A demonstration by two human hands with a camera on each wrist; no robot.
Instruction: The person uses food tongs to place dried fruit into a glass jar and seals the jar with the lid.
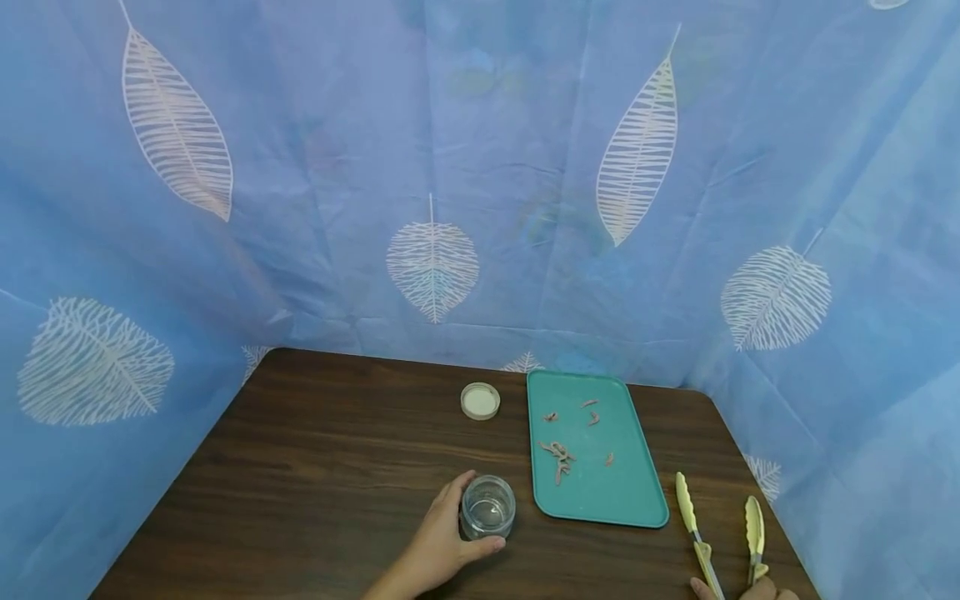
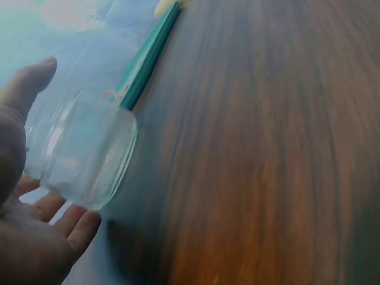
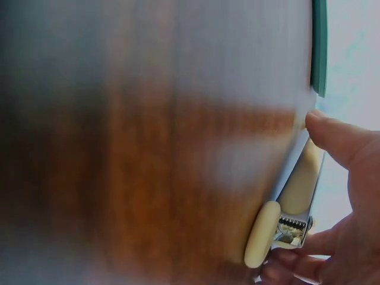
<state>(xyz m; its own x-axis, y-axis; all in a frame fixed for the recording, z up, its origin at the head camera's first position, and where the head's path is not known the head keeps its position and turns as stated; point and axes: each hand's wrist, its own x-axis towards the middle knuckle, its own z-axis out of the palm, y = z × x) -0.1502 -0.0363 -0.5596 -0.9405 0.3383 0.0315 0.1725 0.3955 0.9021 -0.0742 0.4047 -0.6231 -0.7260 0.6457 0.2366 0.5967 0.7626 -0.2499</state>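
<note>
My left hand (image 1: 437, 543) curves round a clear glass jar (image 1: 488, 507), thumb on the near side and fingers on the far side. The jar stands without a lid, its mouth up, on the dark wooden table. In the left wrist view the fingertips lie along the jar's side (image 2: 83, 154). At the lower right, my right hand (image 1: 761, 591) holds a pair of tongs (image 1: 703, 554) with pale yellow tips, their arms spread wide. The right wrist view shows the thumb on one arm and the fingers by the spring end of the tongs (image 3: 300, 178).
A teal tray (image 1: 600, 504) lies between the hands, bearing several thin pinkish worm-like pieces (image 1: 558, 454), mostly clustered at its left. Behind the jar sits a round white lid (image 1: 480, 401). Blue leaf-patterned cloth (image 1: 525, 167) hangs round the table's (image 1: 315, 467) back and sides.
</note>
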